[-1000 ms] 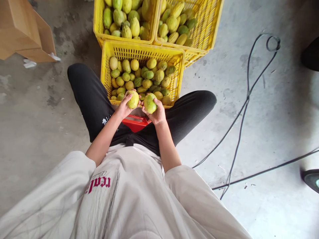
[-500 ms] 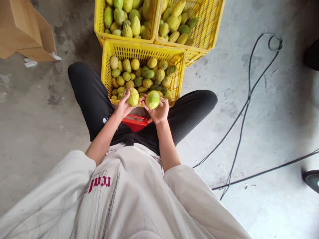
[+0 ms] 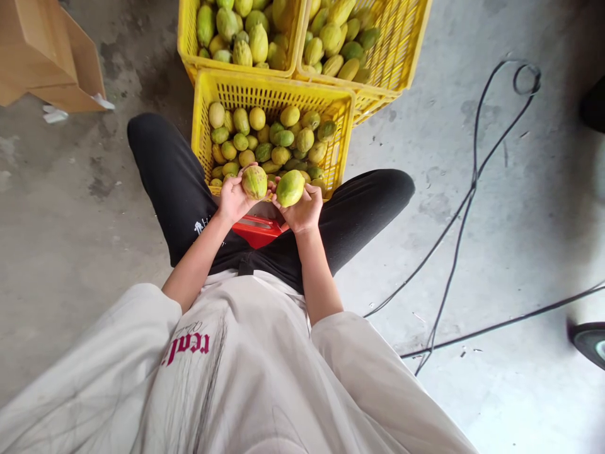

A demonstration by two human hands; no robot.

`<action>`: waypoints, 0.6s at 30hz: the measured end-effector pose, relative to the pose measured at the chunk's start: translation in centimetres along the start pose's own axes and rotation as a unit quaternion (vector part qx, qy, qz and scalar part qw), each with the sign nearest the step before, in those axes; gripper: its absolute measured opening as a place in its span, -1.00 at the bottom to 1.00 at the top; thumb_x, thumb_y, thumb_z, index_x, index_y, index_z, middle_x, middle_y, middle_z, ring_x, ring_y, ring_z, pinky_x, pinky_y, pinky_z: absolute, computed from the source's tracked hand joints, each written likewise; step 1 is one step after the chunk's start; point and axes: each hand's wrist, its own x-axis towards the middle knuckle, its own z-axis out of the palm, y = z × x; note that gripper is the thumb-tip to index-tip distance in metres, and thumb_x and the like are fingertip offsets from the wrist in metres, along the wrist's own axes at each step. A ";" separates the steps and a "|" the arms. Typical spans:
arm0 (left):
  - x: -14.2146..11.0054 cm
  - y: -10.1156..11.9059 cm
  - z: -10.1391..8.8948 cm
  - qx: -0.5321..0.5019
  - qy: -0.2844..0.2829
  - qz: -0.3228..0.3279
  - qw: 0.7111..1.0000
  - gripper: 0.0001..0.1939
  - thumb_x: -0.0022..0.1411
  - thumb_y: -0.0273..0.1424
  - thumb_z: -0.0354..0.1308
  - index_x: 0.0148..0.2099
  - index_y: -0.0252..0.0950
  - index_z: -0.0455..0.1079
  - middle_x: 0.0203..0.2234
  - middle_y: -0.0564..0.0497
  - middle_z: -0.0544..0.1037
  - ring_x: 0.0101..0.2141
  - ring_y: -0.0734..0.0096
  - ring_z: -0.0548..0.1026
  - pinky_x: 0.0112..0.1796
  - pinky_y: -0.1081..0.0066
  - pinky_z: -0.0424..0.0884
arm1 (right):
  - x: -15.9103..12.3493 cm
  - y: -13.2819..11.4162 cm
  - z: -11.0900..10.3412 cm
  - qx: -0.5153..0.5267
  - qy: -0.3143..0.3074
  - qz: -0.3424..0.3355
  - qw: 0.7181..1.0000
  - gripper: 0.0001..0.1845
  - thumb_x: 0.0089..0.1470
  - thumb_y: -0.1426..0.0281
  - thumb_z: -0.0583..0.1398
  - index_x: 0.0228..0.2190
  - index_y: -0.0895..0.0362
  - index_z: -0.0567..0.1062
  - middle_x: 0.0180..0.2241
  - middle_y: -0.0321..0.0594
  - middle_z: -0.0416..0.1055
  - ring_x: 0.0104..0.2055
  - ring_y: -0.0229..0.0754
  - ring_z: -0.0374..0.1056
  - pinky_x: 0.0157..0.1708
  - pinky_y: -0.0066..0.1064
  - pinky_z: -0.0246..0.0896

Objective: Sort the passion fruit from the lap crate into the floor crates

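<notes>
My left hand (image 3: 234,200) cradles a round yellow-green melon (image 3: 254,183) with brownish patches, its fingers curled behind the fruit. Beside it my right hand (image 3: 305,213) grips a smoother, brighter green melon (image 3: 290,188) from below, fingers partly hidden. The two hands are close together over the near rim of a yellow plastic crate (image 3: 274,85). Many small green and yellow melons (image 3: 280,155) lie inside that crate, between my knees.
Two more yellow crates, a left one (image 3: 236,67) and a right one (image 3: 397,50), hold larger fruit beyond. A red plastic piece (image 3: 259,234) shows between my thighs. On the left stands a cardboard box (image 3: 51,57); a black cable (image 3: 472,189) loops over the concrete floor at right.
Both melons have been turned in my hands, showing other sides; brownish patches now face up on the left one. The right-hand melon has shifted slightly right and up.
</notes>
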 end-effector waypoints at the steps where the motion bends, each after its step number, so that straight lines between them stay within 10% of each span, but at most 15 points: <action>1: 0.0 0.0 0.0 -0.002 0.002 0.001 1.000 -0.54 0.56 -0.30 0.00 0.36 -0.18 0.50 -0.03 -0.11 0.75 0.12 0.00 0.74 0.13 0.05 0.68 | 0.0 -0.1 0.0 0.007 -0.002 -0.004 1.000 -0.69 0.23 0.11 0.26 -0.10 0.02 0.54 -0.13 -0.14 0.71 0.02 0.09 0.67 -0.10 -0.07 0.73; 18: 0.2 -0.5 0.1 0.036 0.025 0.002 0.999 -0.85 0.61 -0.33 0.18 -0.01 -0.20 0.57 -0.27 0.00 0.69 -0.20 0.32 0.69 -0.17 0.40 0.57 | -0.1 0.5 0.0 -0.083 0.041 -0.007 0.996 -0.79 0.26 0.23 0.34 -0.08 -0.05 0.52 -0.15 -0.30 0.67 -0.05 -0.08 0.66 -0.11 -0.28 0.69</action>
